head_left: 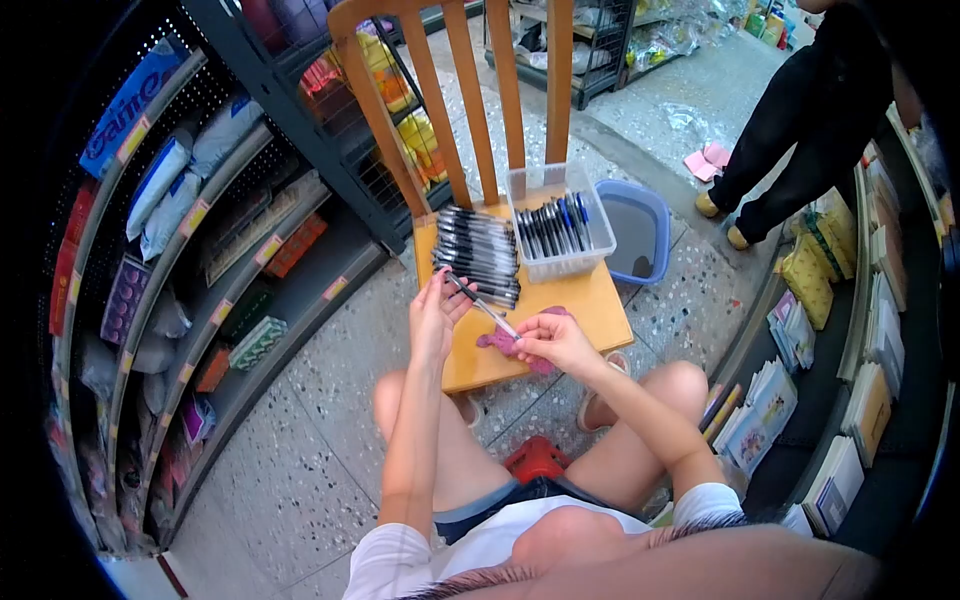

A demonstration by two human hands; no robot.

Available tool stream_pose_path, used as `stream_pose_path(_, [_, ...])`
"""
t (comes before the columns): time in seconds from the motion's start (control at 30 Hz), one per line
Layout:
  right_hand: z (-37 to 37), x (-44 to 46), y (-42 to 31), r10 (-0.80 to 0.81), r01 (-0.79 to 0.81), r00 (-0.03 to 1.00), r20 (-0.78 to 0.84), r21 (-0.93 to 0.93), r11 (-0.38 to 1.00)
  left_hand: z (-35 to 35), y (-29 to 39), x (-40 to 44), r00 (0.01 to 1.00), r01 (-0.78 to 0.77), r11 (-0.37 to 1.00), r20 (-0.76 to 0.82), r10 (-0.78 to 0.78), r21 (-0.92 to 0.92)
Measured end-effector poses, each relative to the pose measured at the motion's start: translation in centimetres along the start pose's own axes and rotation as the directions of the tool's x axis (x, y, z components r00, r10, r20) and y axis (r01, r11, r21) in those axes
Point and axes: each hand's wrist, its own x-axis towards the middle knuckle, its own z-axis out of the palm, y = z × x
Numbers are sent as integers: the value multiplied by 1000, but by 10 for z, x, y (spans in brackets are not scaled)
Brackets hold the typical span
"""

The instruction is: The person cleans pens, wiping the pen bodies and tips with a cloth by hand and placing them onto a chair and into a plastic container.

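Note:
Above the seat of a wooden chair (590, 312), a pen (486, 309) with a dark end and a clear barrel slants between my hands. My left hand (436, 312) has its fingers closed on the dark upper end. The lower end is pinched in my right hand (556, 342). Beneath that hand lies a crumpled pink cloth (493, 341), partly covered by it. A row of several black-capped pens (470, 255) lies on the seat beyond my left hand. Beside the row, a clear plastic box (567, 266) holds several more pens, black and blue.
On the floor right of the chair stands a blue basin (655, 235) of greyish water. Curved shelves (215, 310) of packaged goods rise at left, and notebooks (760, 415) fill the shelves at right. A person in black trousers (800, 120) stands at the upper right.

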Motion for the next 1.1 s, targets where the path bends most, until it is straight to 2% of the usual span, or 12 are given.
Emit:
stream_pose_path(0.17, [0, -1, -17, 5, 2, 998, -59, 120, 993, 6, 13, 10, 999, 20, 1000, 39, -21, 4])
stream_pose_path(0.27, [2, 3, -11, -98, 104, 987, -126, 48, 993, 11, 0, 16, 999, -28, 995, 24, 26, 93])
stream_pose_path(0.37, [13, 23, 14, -182, 161, 960, -211, -113, 980, -2, -50, 27, 999, 30, 996, 33, -33, 88])
stream_pose_path(0.4, [11, 33, 33, -221, 168, 946, -238, -224, 960, -1, -61, 26, 999, 43, 997, 1, -43, 62])
stream_pose_path(0.5, [14, 42, 52, -238, 170, 924, -300, -236, 957, 0, -70, 21, 999, 35, 997, -12, -35, 66])
stream_pose_path(0.53, [12, 42, 53, -254, 145, 917, -306, -338, 930, 0, -71, 19, 999, 37, 996, -12, -36, 81])
stream_pose_path(0.63, [12, 47, 55, -300, 170, 884, -358, -352, 920, -1, -74, 15, 999, 42, 993, -1, -42, 108])
stream_pose_path(0.77, [15, 40, 39, -257, 106, 898, -358, -389, 915, 0, -77, 11, 999, 41, 992, 15, -43, 121])
stream_pose_path(0.93, [16, 42, 38, -308, 144, 884, -351, -423, 895, 4, -67, 7, 996, 26, 981, 83, -42, 192])
stream_pose_path(1.1, [21, 42, 19, -347, 130, 901, -260, -601, 789, 20, -39, -1, 968, -144, 932, 242, 63, 333])
